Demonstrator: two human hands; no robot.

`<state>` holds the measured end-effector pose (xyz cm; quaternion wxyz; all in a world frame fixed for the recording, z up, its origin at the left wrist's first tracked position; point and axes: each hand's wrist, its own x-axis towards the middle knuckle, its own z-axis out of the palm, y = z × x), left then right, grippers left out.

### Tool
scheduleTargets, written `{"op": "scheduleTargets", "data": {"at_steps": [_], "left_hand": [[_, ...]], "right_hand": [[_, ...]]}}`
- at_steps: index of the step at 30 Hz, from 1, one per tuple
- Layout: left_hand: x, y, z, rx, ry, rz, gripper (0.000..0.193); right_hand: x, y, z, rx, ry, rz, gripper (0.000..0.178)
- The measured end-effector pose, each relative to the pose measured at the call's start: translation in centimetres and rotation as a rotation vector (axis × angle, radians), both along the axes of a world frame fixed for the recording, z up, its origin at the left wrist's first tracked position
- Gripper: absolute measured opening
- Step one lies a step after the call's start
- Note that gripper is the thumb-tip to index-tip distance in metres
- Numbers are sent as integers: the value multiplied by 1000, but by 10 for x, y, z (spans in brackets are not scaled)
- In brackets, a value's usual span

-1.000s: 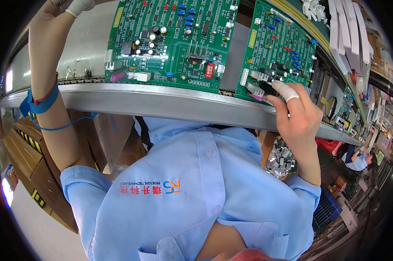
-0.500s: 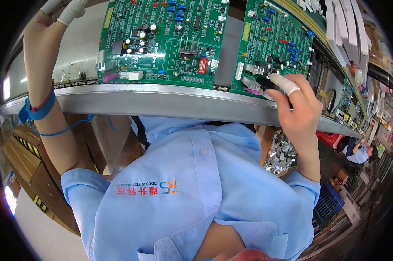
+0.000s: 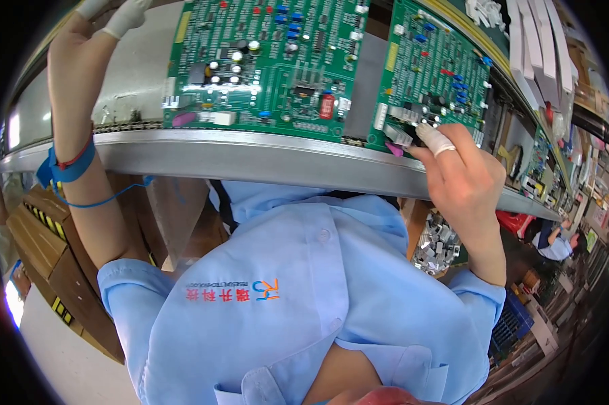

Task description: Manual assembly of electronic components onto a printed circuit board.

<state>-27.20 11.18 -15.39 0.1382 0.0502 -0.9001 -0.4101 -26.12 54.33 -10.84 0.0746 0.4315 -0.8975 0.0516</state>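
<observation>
A green circuit board [image 3: 264,88] full of parts sits on the metal-edged line in front of me, and a second green circuit board [image 3: 446,50] lies to its right. Over the near edge of the right board, my right hand [image 3: 463,162] pinches a small black component [image 3: 412,129] between thumb and a finger in a white cot. Beside it are a metal-cased part and a pink part [image 3: 394,148]. My left hand [image 3: 85,50] reaches up at the far left, two white-cotted digits apart; its tips pass out of view and I see nothing held.
The metal rail [image 3: 250,152] runs along the near side of the boards. A blue wrist strap [image 3: 75,165] with a cord is on my left wrist. Cardboard boxes [image 3: 41,250] stand at lower left, small metal parts [image 3: 436,250] at lower right. Another person [image 3: 554,243] is far right.
The boards appear shifted slightly right and down in view, together with both arms. My right hand stays at the black component; my left hand keeps about the same pose.
</observation>
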Motion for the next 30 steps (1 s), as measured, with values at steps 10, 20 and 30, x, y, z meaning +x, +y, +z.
{"op": "scheduleTargets", "data": {"at_steps": [10,20,30], "left_hand": [[12,69,54,-281,-155,-408,16],[34,55,37,-623,-37,-483,12],[9,40,-16,-666,908,-595,15]], "right_hand": [[-21,19,28,-553,-880,-401,31],[-52,3,5,-719,-1094,-261,26],[-53,3,4,-721,-1163,-306,33]]}}
